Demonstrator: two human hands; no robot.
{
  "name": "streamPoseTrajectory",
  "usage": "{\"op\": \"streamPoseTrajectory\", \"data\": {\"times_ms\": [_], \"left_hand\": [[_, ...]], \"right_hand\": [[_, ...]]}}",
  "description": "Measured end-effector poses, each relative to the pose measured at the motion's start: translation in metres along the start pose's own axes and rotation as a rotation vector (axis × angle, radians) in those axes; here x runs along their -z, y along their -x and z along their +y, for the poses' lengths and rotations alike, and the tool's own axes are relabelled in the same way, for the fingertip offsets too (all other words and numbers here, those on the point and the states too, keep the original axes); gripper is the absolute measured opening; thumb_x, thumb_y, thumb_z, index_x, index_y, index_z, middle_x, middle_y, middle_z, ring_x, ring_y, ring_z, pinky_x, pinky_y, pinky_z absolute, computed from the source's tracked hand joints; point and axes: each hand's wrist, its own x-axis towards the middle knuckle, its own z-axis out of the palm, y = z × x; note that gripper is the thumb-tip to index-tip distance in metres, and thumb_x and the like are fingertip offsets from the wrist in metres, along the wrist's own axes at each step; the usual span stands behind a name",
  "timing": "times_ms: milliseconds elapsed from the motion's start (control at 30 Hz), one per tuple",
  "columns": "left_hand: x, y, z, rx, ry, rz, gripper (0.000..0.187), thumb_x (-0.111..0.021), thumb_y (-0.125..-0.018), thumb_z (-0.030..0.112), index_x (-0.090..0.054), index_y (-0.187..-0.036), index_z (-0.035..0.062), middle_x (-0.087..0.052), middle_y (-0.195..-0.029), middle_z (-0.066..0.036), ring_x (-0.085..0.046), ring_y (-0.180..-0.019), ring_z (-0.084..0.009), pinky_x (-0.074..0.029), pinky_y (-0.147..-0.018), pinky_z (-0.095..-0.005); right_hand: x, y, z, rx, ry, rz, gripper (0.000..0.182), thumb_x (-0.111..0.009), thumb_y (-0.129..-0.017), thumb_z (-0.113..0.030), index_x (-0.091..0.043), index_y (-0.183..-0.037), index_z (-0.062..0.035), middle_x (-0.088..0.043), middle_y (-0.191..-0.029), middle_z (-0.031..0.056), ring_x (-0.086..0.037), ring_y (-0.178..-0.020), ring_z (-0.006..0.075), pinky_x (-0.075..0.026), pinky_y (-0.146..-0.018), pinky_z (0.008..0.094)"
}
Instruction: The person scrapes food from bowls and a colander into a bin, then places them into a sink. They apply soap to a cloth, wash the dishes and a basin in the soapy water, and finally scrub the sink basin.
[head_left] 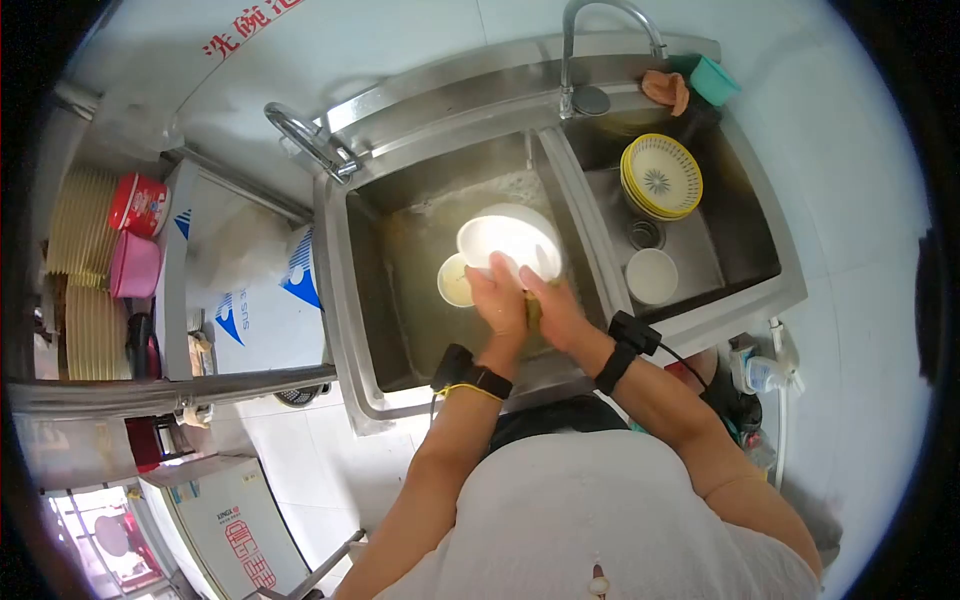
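A large white bowl [505,228] is tilted above the water in the left sink basin. My left hand [498,303] grips its near rim, fingers pressed against the white surface. Close beside it, my right hand [556,305] is closed at the bowl's near right edge. Something yellowish-green [533,312] shows between the hands; its kind is hard to make out. A small pale bowl [455,282] sits in the basin just left of my left hand. The undersides of both hands are hidden.
In the right basin stand a stack of yellow-rimmed bowls [661,178] and a white bowl [652,277]. Two faucets, a left one [318,145] and a right one [566,60], rise behind the sink. An orange cloth [665,90] and a teal container [713,80] lie at the back right corner.
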Motion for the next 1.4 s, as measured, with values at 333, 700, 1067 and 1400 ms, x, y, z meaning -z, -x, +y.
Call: {"op": "streamPoseTrajectory", "data": {"times_ms": [333, 700, 1067, 1400], "left_hand": [[0.022, -0.009, -0.050, 0.106, -0.630, -1.015, 0.038, -0.040, -0.083, 0.035, -0.057, -0.083, 0.0011, -0.061, -0.081, -0.014, -0.059, -0.066, -0.0289, -0.042, -0.058, -0.0391], [0.135, -0.089, -0.077, 0.823, -0.391, -0.343, 0.019, -0.046, -0.079, 0.022, -0.056, -0.085, 0.0066, -0.055, -0.067, -0.004, -0.051, -0.055, -0.0109, -0.041, -0.047, -0.0253], [0.114, -0.070, -0.205, 0.759, -0.580, -0.434, 0.031, -0.052, -0.078, 0.021, -0.048, -0.103, 0.0013, -0.055, -0.092, -0.014, -0.053, -0.083, -0.0242, -0.044, -0.071, -0.0338], [0.067, -0.063, -0.241, 0.761, 0.276, -0.212, 0.022, -0.044, -0.076, -0.003, -0.047, -0.097, -0.0011, -0.052, -0.095, -0.015, -0.055, -0.083, -0.0238, -0.051, -0.067, -0.0340]], "right_hand": [[0.151, -0.023, -0.106, -0.176, 0.665, 0.141, 0.035, -0.059, -0.071, -0.013, -0.051, -0.101, 0.0012, -0.058, -0.084, 0.0088, -0.055, -0.064, 0.0176, -0.047, -0.049, 0.0315], [0.320, -0.036, -0.177, -0.425, 0.946, 0.299, 0.024, -0.061, -0.063, -0.011, -0.057, -0.083, 0.0012, -0.057, -0.087, 0.0105, -0.057, -0.070, 0.0193, -0.048, -0.052, 0.0285], [0.294, -0.050, -0.147, -0.784, 1.623, 0.329, 0.025, -0.060, -0.070, -0.023, -0.057, -0.073, 0.0012, -0.052, -0.064, 0.0063, -0.053, -0.058, 0.0180, -0.044, -0.051, 0.0296], [0.146, -0.009, -0.180, -0.479, 0.961, 0.348, 0.029, -0.051, -0.080, -0.028, -0.054, -0.095, -0.0029, -0.054, -0.075, 0.0014, -0.050, -0.060, 0.0101, -0.041, -0.047, 0.0213]]}}
